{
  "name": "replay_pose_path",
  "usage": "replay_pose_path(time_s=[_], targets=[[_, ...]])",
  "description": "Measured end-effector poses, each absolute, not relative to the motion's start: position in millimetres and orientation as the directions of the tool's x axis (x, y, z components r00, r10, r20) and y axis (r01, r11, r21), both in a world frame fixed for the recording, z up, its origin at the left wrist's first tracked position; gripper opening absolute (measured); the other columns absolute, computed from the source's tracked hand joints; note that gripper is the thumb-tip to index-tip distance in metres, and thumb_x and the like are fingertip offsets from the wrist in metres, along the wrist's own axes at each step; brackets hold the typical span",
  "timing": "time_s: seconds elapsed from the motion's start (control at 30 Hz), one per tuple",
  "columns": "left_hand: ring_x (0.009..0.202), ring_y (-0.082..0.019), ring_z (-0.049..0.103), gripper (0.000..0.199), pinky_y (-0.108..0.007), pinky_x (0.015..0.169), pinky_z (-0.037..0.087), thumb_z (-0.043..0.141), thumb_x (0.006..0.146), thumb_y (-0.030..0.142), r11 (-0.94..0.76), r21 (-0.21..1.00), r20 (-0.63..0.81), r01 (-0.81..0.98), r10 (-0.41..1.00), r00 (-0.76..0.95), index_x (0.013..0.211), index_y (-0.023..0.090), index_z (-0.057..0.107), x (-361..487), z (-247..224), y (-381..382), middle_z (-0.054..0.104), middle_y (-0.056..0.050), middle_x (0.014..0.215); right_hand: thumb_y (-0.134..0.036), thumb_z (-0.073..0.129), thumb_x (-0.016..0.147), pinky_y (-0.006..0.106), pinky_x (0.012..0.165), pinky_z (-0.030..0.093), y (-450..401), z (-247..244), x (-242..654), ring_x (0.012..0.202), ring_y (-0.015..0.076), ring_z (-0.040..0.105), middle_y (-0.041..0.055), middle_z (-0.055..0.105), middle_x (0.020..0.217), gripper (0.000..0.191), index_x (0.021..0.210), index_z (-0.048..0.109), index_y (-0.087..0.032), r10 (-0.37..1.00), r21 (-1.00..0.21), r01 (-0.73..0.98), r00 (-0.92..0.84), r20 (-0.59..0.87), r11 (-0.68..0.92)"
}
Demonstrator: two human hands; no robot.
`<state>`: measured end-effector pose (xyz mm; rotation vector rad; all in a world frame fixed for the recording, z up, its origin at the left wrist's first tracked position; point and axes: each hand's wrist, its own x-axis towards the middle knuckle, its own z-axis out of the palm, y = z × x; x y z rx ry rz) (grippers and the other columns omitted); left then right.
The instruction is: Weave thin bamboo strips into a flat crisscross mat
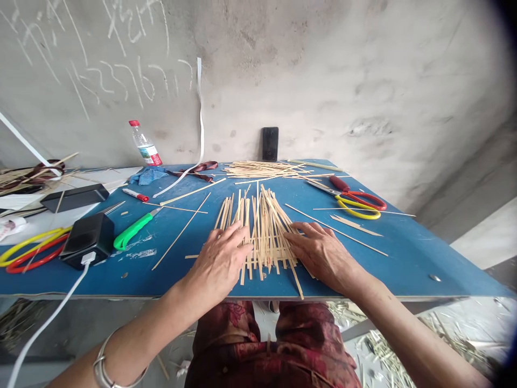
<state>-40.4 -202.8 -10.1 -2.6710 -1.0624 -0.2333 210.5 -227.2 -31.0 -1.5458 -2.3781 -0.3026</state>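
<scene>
Lower centre of the frame: left grip (220, 258), back of the hand uppermost, fingers loosely bent over the left side of a fan of narrow strips (264, 226); right grip (323, 256), similarly laid over the right side. Firm hold or mere resting contact: impossible to tell for either. Strips lengthwise between the two, uneven at both ends, crossed near the front by a few crosswise strips. Right of centre: scissors (343, 200) with red and yellow handles. Left of centre: green-handled knife (135, 229) and marker (135, 194); farther left, black box (89, 237) with white cable (64, 298). Upper centre: pile of loose strips (262, 170), phone (270, 144) upright behind. Upper left: red-capped bottle (146, 146). Beneath all: blue desk (407, 269).
</scene>
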Motion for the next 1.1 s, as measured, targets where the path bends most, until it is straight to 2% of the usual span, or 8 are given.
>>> replay_pose_path(time_s=[0.13, 0.23, 0.33, 0.43, 0.6, 0.8, 0.93, 1.1], targets=[[0.135, -0.031, 0.043, 0.037, -0.053, 0.099, 0.046, 0.044, 0.089, 0.006, -0.692, -0.110, 0.247, 0.713, 0.676, 0.694, 0.109, 0.021, 0.072, -37.7, -9.2, -196.6, 0.056, -0.011, 0.139, -0.024, 0.040, 0.099, 0.046, 0.087, 0.046, -226.3, -32.2, 210.9, 0.107, 0.0276, 0.055, 0.0099, 0.057, 0.129, 0.032, 0.122, 0.062, -0.025, 0.848, 0.013, 0.913, -0.384, 0.365, 0.408], [0.135, -0.029, 0.043, 0.036, -0.050, 0.104, 0.045, 0.045, 0.091, 0.009, -0.677, -0.004, 0.265, 0.736, 0.709, 0.654, 0.113, 0.022, 0.071, -43.3, -9.3, -199.9, 0.056, -0.009, 0.139, -0.024, 0.039, 0.100, 0.048, 0.087, 0.047, -225.8, -31.3, 212.6, 0.107, 0.0280, 0.056, 0.0106, 0.058, 0.128, 0.032, 0.122, 0.062, -0.025, 0.843, 0.013, 0.909, -0.392, 0.370, 0.417], [0.137, -0.025, 0.041, 0.033, -0.047, 0.110, 0.042, 0.044, 0.095, 0.016, -0.657, 0.104, 0.326, 0.746, 0.732, 0.599, 0.116, 0.022, 0.068, -52.4, -14.0, -211.8, 0.055, -0.007, 0.140, -0.024, 0.037, 0.100, 0.047, 0.087, 0.048, -226.6, -26.8, 216.1, 0.107, 0.0275, 0.057, 0.0115, 0.059, 0.125, 0.033, 0.121, 0.062, -0.024, 0.842, -0.042, 0.899, -0.391, 0.371, 0.436], [0.137, -0.029, 0.039, 0.023, -0.052, 0.110, 0.040, 0.053, 0.093, 0.026, -0.649, 0.159, 0.406, 0.744, 0.730, 0.550, 0.109, 0.022, 0.068, -58.6, -23.5, -226.2, 0.055, -0.008, 0.138, -0.025, 0.039, 0.100, 0.046, 0.091, 0.047, -229.3, -18.6, 214.3, 0.110, 0.0268, 0.056, 0.0119, 0.059, 0.126, 0.032, 0.124, 0.061, -0.023, 0.818, -0.109, 0.873, -0.392, 0.421, 0.475], [0.135, -0.034, 0.039, 0.010, -0.058, 0.108, 0.039, 0.063, 0.085, 0.026, -0.629, 0.235, 0.472, 0.741, 0.741, 0.478, 0.093, 0.021, 0.062, -58.9, -34.6, -238.5, 0.057, -0.009, 0.132, -0.016, 0.045, 0.097, 0.041, 0.085, 0.050, -231.2, 0.0, 181.9, 0.102, 0.0227, 0.057, 0.0093, 0.061, 0.117, 0.024, 0.102, 0.068, -0.022, 0.767, -0.163, 0.776, -0.526, 0.369, 0.610], [0.138, -0.035, 0.036, 0.007, -0.062, 0.110, 0.032, 0.059, 0.083, 0.021, -0.608, 0.297, 0.521, 0.736, 0.750, 0.408, 0.090, 0.021, 0.060, -57.5, -37.0, -241.8, 0.057, -0.010, 0.132, -0.007, 0.052, 0.090, 0.041, 0.084, 0.048, -206.8, 10.8, 150.9, 0.107, 0.0250, 0.054, 0.0105, 0.061, 0.118, 0.024, 0.100, 0.069, -0.021, 0.718, 0.039, 0.750, -0.645, 0.261, 0.660], [0.139, -0.033, 0.035, 0.006, -0.062, 0.113, 0.025, 0.057, 0.082, 0.021, -0.600, 0.324, 0.529, 0.732, 0.756, 0.386, 0.087, 0.022, 0.060, -57.0, -39.7, -242.5, 0.058, -0.008, 0.132, -0.010, 0.055, 0.091, 0.042, 0.086, 0.046, -188.5, 7.5, 148.9, 0.109, 0.0253, 0.052, 0.0096, 0.061, 0.120, 0.020, 0.100, 0.070, -0.021, 0.716, 0.093, 0.747, -0.659, 0.230, 0.658], [0.137, -0.031, 0.039, 0.009, -0.060, 0.115, 0.024, 0.057, 0.081, 0.022, -0.608, 0.338, 0.545, 0.718, 0.749, 0.378, 0.088, 0.022, 0.062, -56.9, -41.7, -242.0, 0.060, -0.007, 0.129, -0.014, 0.053, 0.095, 0.041, 0.087, 0.043, -180.9, 2.9, 145.4, 0.111, 0.0249, 0.051, 0.0096, 0.061, 0.119, 0.020, 0.101, 0.069, -0.022, 0.704, 0.137, 0.731, -0.681, 0.200, 0.668]])
